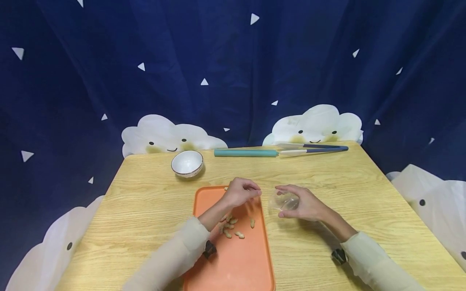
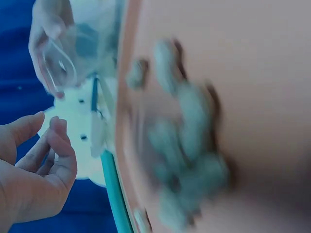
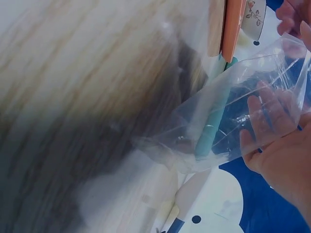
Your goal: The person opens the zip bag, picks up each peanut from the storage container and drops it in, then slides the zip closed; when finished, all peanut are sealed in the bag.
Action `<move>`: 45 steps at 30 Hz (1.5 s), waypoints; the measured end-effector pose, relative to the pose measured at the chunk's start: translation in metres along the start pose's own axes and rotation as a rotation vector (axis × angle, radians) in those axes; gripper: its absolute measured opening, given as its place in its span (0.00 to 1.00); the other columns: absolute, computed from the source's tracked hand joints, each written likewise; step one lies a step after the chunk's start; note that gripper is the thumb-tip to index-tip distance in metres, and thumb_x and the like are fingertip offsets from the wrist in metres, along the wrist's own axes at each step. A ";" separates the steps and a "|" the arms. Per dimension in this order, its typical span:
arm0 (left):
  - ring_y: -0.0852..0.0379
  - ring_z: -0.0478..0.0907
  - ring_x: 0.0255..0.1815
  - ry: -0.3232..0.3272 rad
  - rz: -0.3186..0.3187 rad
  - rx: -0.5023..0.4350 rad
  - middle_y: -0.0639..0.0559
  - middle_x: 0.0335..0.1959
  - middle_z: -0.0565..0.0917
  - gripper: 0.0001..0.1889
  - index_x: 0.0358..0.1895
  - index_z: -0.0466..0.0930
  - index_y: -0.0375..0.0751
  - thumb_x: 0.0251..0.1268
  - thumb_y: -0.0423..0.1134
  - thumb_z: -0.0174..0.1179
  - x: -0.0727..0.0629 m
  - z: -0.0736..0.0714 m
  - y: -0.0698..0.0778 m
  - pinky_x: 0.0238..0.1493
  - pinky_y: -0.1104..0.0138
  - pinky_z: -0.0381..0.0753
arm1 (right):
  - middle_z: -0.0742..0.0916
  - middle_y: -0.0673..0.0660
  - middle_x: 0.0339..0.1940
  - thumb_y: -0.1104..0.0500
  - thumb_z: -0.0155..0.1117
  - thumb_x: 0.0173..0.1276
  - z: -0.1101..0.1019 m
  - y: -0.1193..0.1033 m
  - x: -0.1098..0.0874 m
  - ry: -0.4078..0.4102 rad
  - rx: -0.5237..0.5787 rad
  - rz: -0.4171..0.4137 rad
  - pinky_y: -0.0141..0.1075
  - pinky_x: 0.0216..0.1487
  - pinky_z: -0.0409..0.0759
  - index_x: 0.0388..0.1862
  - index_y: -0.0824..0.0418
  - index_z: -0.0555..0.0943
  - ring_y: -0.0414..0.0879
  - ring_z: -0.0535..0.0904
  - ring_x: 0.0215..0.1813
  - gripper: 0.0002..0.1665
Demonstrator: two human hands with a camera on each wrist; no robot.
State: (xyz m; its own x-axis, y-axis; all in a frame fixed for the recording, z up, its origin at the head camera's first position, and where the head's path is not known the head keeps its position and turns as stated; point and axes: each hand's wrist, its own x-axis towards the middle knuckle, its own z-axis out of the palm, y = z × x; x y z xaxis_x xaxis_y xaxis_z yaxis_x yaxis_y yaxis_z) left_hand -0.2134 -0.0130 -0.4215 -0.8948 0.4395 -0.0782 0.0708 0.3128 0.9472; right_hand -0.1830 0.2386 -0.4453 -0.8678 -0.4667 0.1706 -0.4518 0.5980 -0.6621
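My right hand (image 1: pixel 303 202) holds a clear plastic bag (image 1: pixel 285 201) over the table, just right of the orange tray (image 1: pixel 233 266). In the right wrist view the bag (image 3: pixel 255 80) hangs with its mouth spread by the fingers. Above the tray's far right part is my left hand (image 1: pixel 241 192). The left wrist view shows its thumb and loosely bent fingers a little apart, with nothing visible between them. Several unshelled peanuts (image 1: pixel 230 227) lie in a cluster on the tray, partly behind the left forearm. One peanut (image 1: pixel 252 223) lies apart near the tray's right edge.
A white bowl (image 1: pixel 187 162) with a dark rim stands at the back left of the wooden table (image 1: pixel 145 202). Along the back edge lie a teal rod (image 1: pixel 245 153) and blue-and-white tongs (image 1: pixel 313 150). A dark blue curtain (image 1: pixel 233 60) hangs behind.
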 end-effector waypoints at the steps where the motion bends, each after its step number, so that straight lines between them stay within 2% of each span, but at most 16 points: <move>1: 0.34 0.82 0.39 0.012 -0.001 0.007 0.36 0.38 0.85 0.10 0.42 0.84 0.32 0.63 0.35 0.61 0.000 -0.005 -0.003 0.40 0.48 0.81 | 0.85 0.54 0.52 0.43 0.77 0.47 0.000 0.000 0.000 0.001 0.003 0.002 0.59 0.58 0.71 0.64 0.53 0.72 0.56 0.77 0.58 0.45; 8: 0.40 0.84 0.38 0.142 -0.040 0.092 0.40 0.34 0.86 0.10 0.42 0.84 0.29 0.59 0.32 0.63 0.003 -0.037 -0.019 0.38 0.53 0.83 | 0.85 0.55 0.53 0.44 0.77 0.48 0.000 0.001 -0.001 -0.007 0.020 0.005 0.60 0.59 0.70 0.65 0.54 0.72 0.56 0.76 0.59 0.45; 13: 0.49 0.84 0.34 0.247 -0.048 0.225 0.42 0.34 0.87 0.08 0.40 0.86 0.32 0.57 0.31 0.65 0.006 -0.053 -0.029 0.32 0.65 0.82 | 0.85 0.56 0.52 0.45 0.77 0.47 0.000 0.000 0.000 -0.003 0.025 -0.009 0.61 0.59 0.69 0.64 0.59 0.72 0.57 0.77 0.59 0.46; 15: 0.52 0.84 0.33 0.270 -0.054 0.279 0.42 0.34 0.88 0.08 0.39 0.86 0.32 0.56 0.31 0.65 0.006 -0.057 -0.032 0.30 0.69 0.79 | 0.85 0.56 0.52 0.45 0.77 0.47 0.000 0.000 0.000 -0.003 0.024 -0.013 0.61 0.59 0.69 0.64 0.60 0.72 0.57 0.77 0.59 0.46; 17: 0.52 0.84 0.33 0.273 -0.065 0.318 0.42 0.35 0.88 0.07 0.39 0.86 0.33 0.56 0.30 0.65 0.007 -0.060 -0.036 0.28 0.70 0.78 | 0.85 0.56 0.52 0.45 0.77 0.47 0.000 0.000 0.000 -0.003 0.023 -0.016 0.61 0.59 0.69 0.64 0.60 0.72 0.58 0.77 0.59 0.46; 24: 0.50 0.85 0.33 0.230 -0.127 0.365 0.42 0.37 0.87 0.07 0.39 0.87 0.35 0.59 0.29 0.63 0.007 -0.060 -0.046 0.26 0.68 0.79 | 0.85 0.56 0.52 0.44 0.77 0.47 0.000 0.000 0.000 -0.002 0.018 -0.016 0.61 0.59 0.69 0.64 0.57 0.72 0.58 0.76 0.59 0.46; 30: 0.52 0.84 0.32 0.223 -0.088 0.486 0.45 0.30 0.88 0.04 0.33 0.87 0.34 0.52 0.27 0.66 0.008 -0.058 -0.050 0.35 0.65 0.81 | 0.84 0.55 0.53 0.43 0.77 0.47 0.000 0.002 0.000 -0.009 0.018 -0.008 0.60 0.60 0.69 0.65 0.55 0.72 0.57 0.77 0.59 0.46; 31: 0.56 0.83 0.30 0.229 -0.068 0.509 0.49 0.27 0.87 0.04 0.30 0.87 0.36 0.50 0.27 0.66 0.008 -0.058 -0.051 0.34 0.66 0.80 | 0.84 0.55 0.53 0.43 0.77 0.47 0.000 0.002 0.000 -0.011 0.019 -0.006 0.60 0.60 0.69 0.65 0.55 0.72 0.56 0.77 0.59 0.46; 35: 0.56 0.82 0.30 0.223 -0.047 0.575 0.51 0.25 0.86 0.04 0.27 0.86 0.37 0.46 0.26 0.66 0.007 -0.057 -0.051 0.36 0.65 0.80 | 0.84 0.54 0.54 0.43 0.76 0.48 0.000 0.003 0.000 -0.020 0.017 0.004 0.60 0.60 0.69 0.65 0.55 0.72 0.56 0.76 0.59 0.46; 38: 0.53 0.82 0.32 0.213 -0.060 0.595 0.49 0.26 0.87 0.04 0.27 0.86 0.36 0.46 0.26 0.66 0.007 -0.057 -0.048 0.38 0.63 0.80 | 0.84 0.53 0.54 0.43 0.76 0.48 0.000 0.003 0.000 -0.022 0.015 0.010 0.60 0.59 0.70 0.65 0.56 0.71 0.56 0.76 0.59 0.46; 41: 0.55 0.81 0.31 0.200 -0.070 0.599 0.50 0.26 0.87 0.02 0.28 0.86 0.36 0.49 0.28 0.66 0.007 -0.058 -0.047 0.37 0.64 0.79 | 0.84 0.54 0.54 0.43 0.76 0.48 0.000 0.003 0.000 -0.021 0.019 0.013 0.60 0.60 0.69 0.65 0.55 0.72 0.57 0.76 0.60 0.46; 45: 0.57 0.81 0.28 0.201 -0.085 0.530 0.49 0.27 0.87 0.02 0.30 0.86 0.35 0.53 0.30 0.66 0.006 -0.058 -0.043 0.33 0.67 0.78 | 0.84 0.54 0.54 0.43 0.76 0.48 0.000 0.003 0.000 -0.021 0.025 0.010 0.61 0.59 0.69 0.65 0.56 0.72 0.57 0.76 0.60 0.46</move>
State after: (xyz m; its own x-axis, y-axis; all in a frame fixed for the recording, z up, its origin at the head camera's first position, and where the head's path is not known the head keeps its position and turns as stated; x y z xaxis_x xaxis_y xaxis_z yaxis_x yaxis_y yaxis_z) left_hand -0.2476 -0.0725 -0.4447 -0.9696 0.2417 -0.0378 0.1596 0.7422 0.6509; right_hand -0.1843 0.2401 -0.4473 -0.8674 -0.4748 0.1491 -0.4380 0.5861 -0.6816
